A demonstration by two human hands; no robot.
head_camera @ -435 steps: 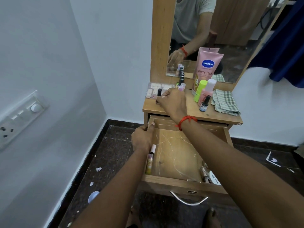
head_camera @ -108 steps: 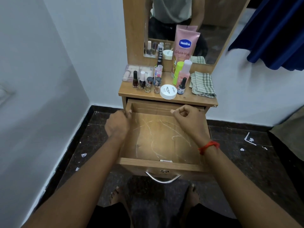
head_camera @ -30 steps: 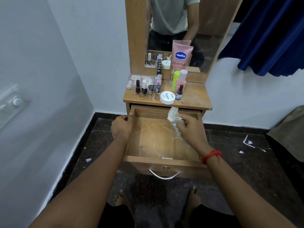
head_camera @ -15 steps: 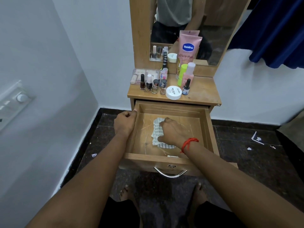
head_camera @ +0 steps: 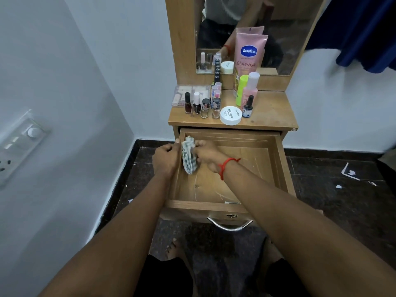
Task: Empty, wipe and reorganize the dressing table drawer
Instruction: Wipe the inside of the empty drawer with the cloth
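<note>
the wooden drawer (head_camera: 278, 168) stands pulled fully out of the dressing table (head_camera: 270, 112). its flat laminate floor is bare except for pale scratch-like lines and one small pale item against the front wall. the right hand (head_camera: 206, 154), a red thread band at the wrist, has its fingers closed around a crumpled checked cloth (head_camera: 188, 157), pressing the soft fabric against the inner left wall near the back left corner. the left hand (head_camera: 166, 160) sits on the rim of that same wall, fingers curled over the edge, touching the cloth. a curved metal handle (head_camera: 230, 225) hangs on the drawer front. on the tabletop stand small glass nail polish bottles (head_camera: 202, 106), a round white jar (head_camera: 231, 115), a pink vaseline tube (head_camera: 248, 54) and a clear plastic case (head_camera: 182, 95).
</note>
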